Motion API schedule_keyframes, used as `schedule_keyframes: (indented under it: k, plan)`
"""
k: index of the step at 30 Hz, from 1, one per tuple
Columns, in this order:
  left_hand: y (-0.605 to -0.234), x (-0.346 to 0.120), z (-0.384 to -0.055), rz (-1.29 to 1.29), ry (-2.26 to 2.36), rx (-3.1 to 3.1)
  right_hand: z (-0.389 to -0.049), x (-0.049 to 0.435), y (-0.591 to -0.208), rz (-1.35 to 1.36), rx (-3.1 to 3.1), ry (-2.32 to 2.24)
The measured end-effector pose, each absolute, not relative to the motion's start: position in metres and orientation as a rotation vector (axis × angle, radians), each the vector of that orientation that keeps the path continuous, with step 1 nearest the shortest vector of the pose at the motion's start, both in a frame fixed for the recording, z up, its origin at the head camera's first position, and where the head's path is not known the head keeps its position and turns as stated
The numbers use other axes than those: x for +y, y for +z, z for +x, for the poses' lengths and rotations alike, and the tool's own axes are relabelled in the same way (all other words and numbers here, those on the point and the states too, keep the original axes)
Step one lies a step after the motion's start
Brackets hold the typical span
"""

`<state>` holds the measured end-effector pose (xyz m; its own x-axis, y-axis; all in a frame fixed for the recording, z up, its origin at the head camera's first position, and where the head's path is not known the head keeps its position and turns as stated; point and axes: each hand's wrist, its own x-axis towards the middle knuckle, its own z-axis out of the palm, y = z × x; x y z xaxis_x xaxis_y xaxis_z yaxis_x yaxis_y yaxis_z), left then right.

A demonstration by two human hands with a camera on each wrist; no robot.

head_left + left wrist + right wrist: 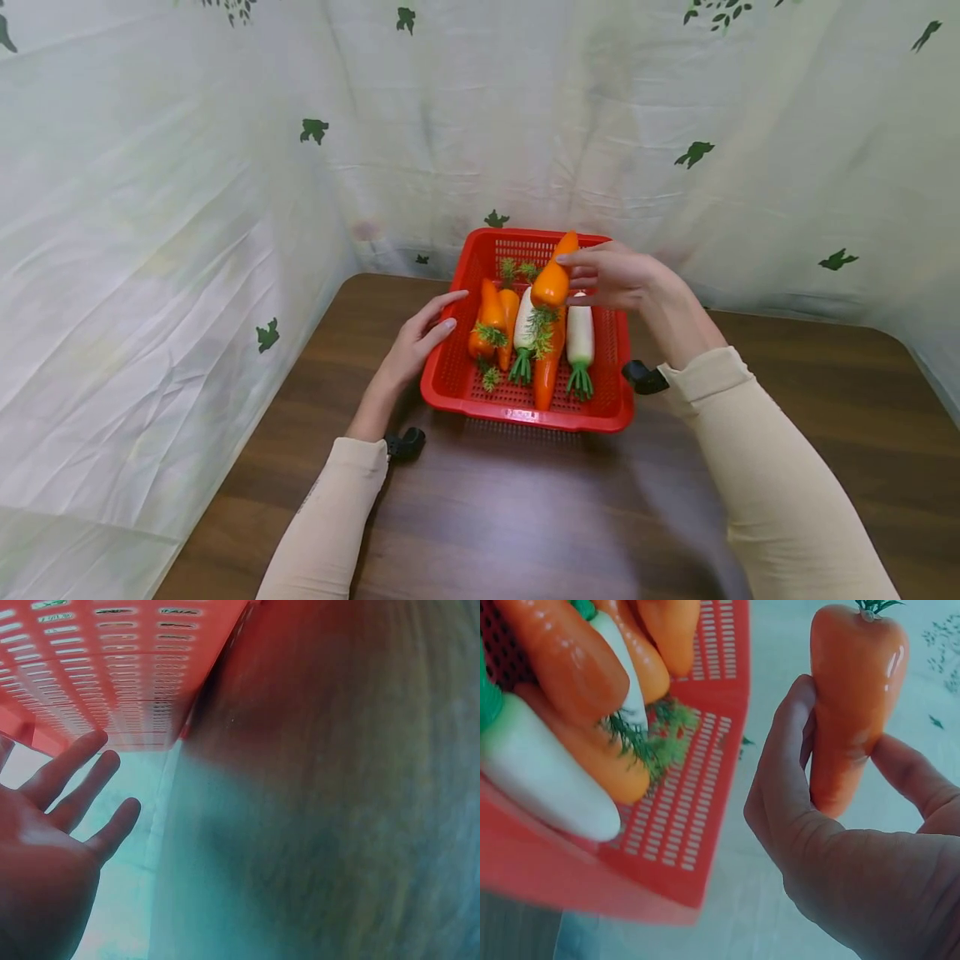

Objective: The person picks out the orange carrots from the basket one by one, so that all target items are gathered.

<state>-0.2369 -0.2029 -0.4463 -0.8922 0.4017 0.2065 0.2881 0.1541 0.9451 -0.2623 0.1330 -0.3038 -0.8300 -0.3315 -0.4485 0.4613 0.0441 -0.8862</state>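
Observation:
My right hand holds an orange carrot above the red plastic basket. The right wrist view shows this carrot between thumb and fingers, its green top up. Several more carrots and two white radishes with green stalks lie inside the basket. At the basket's left side is my left hand, its fingertips by the rim. In the left wrist view, the left hand has its fingers spread beneath the slotted wall; whether they touch it I cannot tell.
The basket stands toward the back of a dark wooden table. A pale cloth with green leaf and bird shapes hangs behind the table and along its left side. Each wrist wears a black camera.

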Motion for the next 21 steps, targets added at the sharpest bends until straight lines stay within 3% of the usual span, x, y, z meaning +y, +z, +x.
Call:
schedule_keyframes:
  k: [21]
  plan:
    - [-0.446, -0.202, -0.235, 0.693, 1.845, 2.348, -0.219, 0.238, -0.318, -0.012, 1.781, -1.952]
